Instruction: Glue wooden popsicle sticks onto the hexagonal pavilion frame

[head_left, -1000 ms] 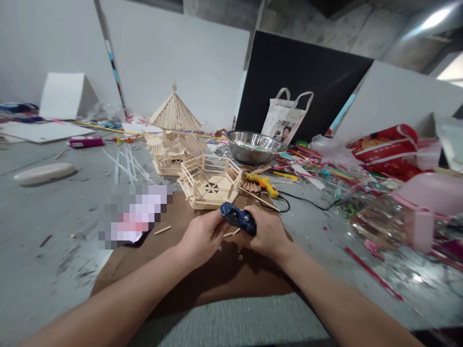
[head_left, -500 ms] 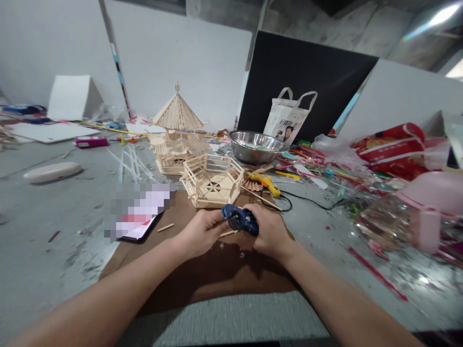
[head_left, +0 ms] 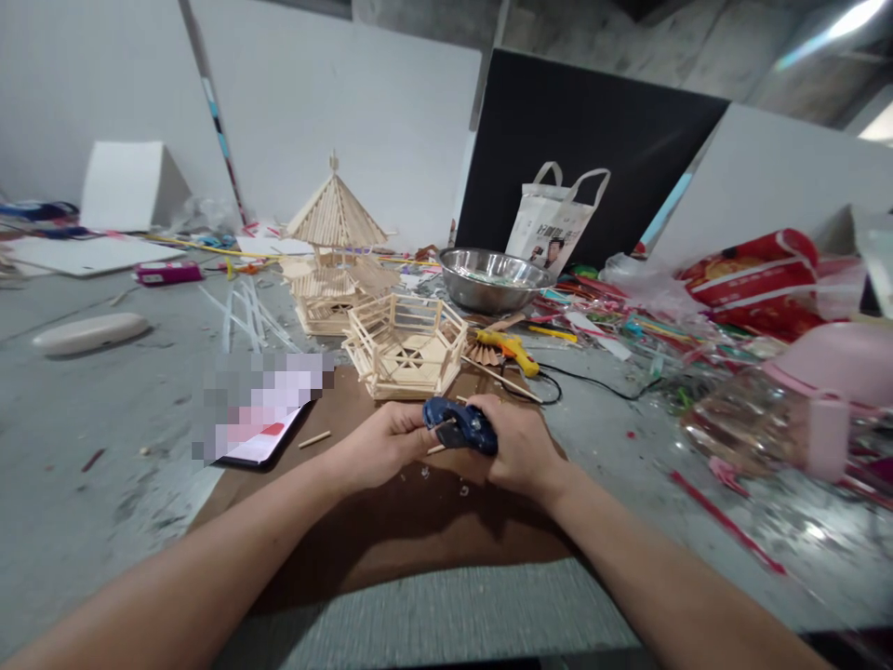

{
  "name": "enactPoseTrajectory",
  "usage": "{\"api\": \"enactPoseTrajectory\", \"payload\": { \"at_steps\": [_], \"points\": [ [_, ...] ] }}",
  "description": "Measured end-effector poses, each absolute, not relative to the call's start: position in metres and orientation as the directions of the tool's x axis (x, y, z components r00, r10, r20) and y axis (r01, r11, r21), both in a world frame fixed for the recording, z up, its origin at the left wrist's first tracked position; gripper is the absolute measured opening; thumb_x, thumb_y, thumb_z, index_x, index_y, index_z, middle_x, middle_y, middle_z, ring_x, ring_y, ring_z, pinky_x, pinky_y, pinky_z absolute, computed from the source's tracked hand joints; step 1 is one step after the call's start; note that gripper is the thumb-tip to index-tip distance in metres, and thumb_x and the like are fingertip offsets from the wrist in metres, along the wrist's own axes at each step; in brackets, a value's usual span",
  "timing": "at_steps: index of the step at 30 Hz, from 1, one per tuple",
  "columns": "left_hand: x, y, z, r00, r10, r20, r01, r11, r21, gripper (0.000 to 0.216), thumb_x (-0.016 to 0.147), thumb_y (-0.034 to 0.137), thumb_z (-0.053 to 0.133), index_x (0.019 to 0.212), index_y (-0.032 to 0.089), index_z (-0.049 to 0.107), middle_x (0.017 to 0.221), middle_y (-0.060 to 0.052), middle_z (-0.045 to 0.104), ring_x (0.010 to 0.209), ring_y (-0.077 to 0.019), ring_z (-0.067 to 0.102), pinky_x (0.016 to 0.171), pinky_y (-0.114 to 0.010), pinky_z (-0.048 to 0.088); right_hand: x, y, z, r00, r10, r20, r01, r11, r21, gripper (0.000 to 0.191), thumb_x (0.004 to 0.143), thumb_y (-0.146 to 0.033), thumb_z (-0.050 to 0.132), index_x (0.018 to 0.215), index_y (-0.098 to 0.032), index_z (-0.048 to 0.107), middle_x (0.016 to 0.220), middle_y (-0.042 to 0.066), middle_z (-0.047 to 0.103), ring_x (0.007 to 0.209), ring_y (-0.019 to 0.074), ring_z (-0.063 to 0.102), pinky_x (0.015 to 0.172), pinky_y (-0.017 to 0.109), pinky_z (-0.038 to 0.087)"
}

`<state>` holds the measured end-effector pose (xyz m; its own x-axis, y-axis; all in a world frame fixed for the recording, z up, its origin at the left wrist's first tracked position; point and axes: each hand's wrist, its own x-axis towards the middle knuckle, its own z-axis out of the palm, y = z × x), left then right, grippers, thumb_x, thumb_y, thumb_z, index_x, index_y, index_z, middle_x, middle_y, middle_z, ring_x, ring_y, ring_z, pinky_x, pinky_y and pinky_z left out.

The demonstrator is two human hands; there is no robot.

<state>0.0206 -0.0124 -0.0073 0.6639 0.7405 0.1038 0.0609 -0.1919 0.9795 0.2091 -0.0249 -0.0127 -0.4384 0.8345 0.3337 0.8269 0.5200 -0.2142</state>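
Note:
My right hand (head_left: 520, 447) is wrapped round a dark blue hand cutter (head_left: 464, 426), its head turned to the left. With thumb and fingers pinched, my left hand (head_left: 380, 447) holds a thin wooden stick (head_left: 441, 425) at the cutter's head; the fingers hide most of the stick. Just beyond both hands stands a many-sided railed base made of sticks (head_left: 408, 358). Behind it is a stick pavilion (head_left: 339, 219) with a pointed roof. A short loose stick (head_left: 314, 439) lies left of my left hand.
Under my hands lies a brown board (head_left: 391, 530). A phone (head_left: 269, 428) rests at left, a yellow glue gun (head_left: 513, 352) with its cord at right. Farther back are a metal bowl (head_left: 488, 288), a white bag (head_left: 551, 219) and scattered scraps. A pink-lidded bottle (head_left: 753, 419) sits far right.
The view has shifted slightly, so the table things sit a little farther left. Both hands keep their holds, and the cutter has barely moved between them.

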Motion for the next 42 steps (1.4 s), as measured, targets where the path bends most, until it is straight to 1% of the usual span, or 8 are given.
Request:
{"api": "enactPoseTrajectory", "payload": {
  "at_steps": [4, 7, 11, 14, 21, 27, 35, 42],
  "points": [
    [0.022, -0.012, -0.009, 0.649, 0.734, 0.202, 0.094, -0.340, 0.936, 0.023, 0.081, 0.027, 0.043, 0.084, 0.013, 0.061, 0.075, 0.001, 0.060, 0.069, -0.0102, 0.051, 0.065, -0.020, 0.040, 0.208, -0.026, -0.013, -0.401, 0.860, 0.316, 0.858, 0.473, -0.198, 0.036, 0.062, -0.029, 0.051, 0.096, -0.016, 0.049, 0.090, 0.008, 0.062, 0.079, 0.0232, 0.059, 0.069, 0.032, 0.043],
    [0.025, -0.012, -0.015, 0.549, 0.760, 0.347, 0.197, -0.521, 0.831, 0.023, 0.081, 0.025, 0.040, 0.086, 0.013, 0.059, 0.082, -0.001, 0.062, 0.078, -0.0129, 0.054, 0.070, -0.021, 0.041, 0.207, -0.026, -0.013, -0.370, 0.877, 0.307, 0.879, 0.437, -0.190, 0.033, 0.062, -0.024, 0.049, 0.095, -0.017, 0.048, 0.088, 0.007, 0.062, 0.079, 0.0222, 0.059, 0.068, 0.031, 0.043],
    [0.028, -0.013, -0.023, 0.415, 0.786, 0.457, 0.463, -0.616, 0.638, 0.021, 0.081, 0.022, 0.039, 0.078, 0.014, 0.057, 0.069, -0.002, 0.061, 0.061, -0.0119, 0.054, 0.056, -0.020, 0.039, 0.204, -0.024, -0.015, -0.319, 0.891, 0.324, 0.900, 0.392, -0.191, 0.033, 0.062, -0.021, 0.048, 0.095, -0.017, 0.048, 0.085, 0.007, 0.062, 0.077, 0.0221, 0.059, 0.067, 0.031, 0.042],
    [0.026, -0.014, -0.024, 0.388, 0.781, 0.489, 0.543, -0.622, 0.564, 0.020, 0.081, 0.021, 0.038, 0.078, 0.014, 0.057, 0.067, -0.002, 0.060, 0.057, -0.0117, 0.053, 0.052, -0.020, 0.037, 0.203, -0.023, -0.016, -0.302, 0.893, 0.333, 0.901, 0.381, -0.207, 0.034, 0.062, -0.020, 0.048, 0.096, -0.017, 0.047, 0.085, 0.007, 0.061, 0.077, 0.0226, 0.059, 0.067, 0.032, 0.042],
    [0.022, -0.011, -0.016, 0.512, 0.734, 0.447, 0.276, -0.633, 0.724, 0.024, 0.082, 0.024, 0.040, 0.089, 0.013, 0.060, 0.078, -0.002, 0.062, 0.072, -0.0120, 0.056, 0.067, -0.019, 0.042, 0.207, -0.022, -0.016, -0.366, 0.851, 0.376, 0.851, 0.470, -0.236, 0.040, 0.061, -0.020, 0.050, 0.100, -0.016, 0.046, 0.093, 0.009, 0.059, 0.084, 0.0222, 0.056, 0.072, 0.033, 0.042],
    [0.020, -0.010, -0.011, 0.645, 0.713, 0.275, 0.106, -0.440, 0.892, 0.029, 0.082, 0.030, 0.041, 0.098, 0.014, 0.059, 0.089, -0.002, 0.062, 0.087, -0.0152, 0.053, 0.081, -0.026, 0.040, 0.209, -0.025, -0.013, -0.414, 0.832, 0.370, 0.817, 0.519, -0.251, 0.042, 0.063, -0.027, 0.052, 0.102, -0.014, 0.046, 0.094, 0.010, 0.059, 0.083, 0.0221, 0.056, 0.072, 0.033, 0.042],
    [0.017, -0.012, -0.005, 0.715, 0.699, 0.019, 0.094, -0.123, 0.988, 0.028, 0.079, 0.033, 0.045, 0.076, 0.009, 0.059, 0.063, 0.000, 0.053, 0.056, -0.0079, 0.042, 0.055, -0.019, 0.037, 0.208, -0.026, -0.011, -0.449, 0.826, 0.340, 0.810, 0.537, -0.237, 0.042, 0.065, -0.041, 0.053, 0.098, -0.016, 0.048, 0.089, 0.009, 0.061, 0.078, 0.0222, 0.058, 0.067, 0.032, 0.043],
    [0.019, -0.011, -0.001, 0.704, 0.703, 0.098, 0.089, -0.224, 0.970, 0.025, 0.079, 0.030, 0.044, 0.082, 0.011, 0.060, 0.071, 0.000, 0.057, 0.064, -0.0096, 0.047, 0.063, -0.020, 0.041, 0.208, -0.026, -0.011, -0.425, 0.847, 0.319, 0.838, 0.502, -0.215, 0.036, 0.063, -0.032, 0.052, 0.095, -0.015, 0.049, 0.089, 0.009, 0.061, 0.078, 0.0226, 0.059, 0.068, 0.032, 0.043]
  ]
}}
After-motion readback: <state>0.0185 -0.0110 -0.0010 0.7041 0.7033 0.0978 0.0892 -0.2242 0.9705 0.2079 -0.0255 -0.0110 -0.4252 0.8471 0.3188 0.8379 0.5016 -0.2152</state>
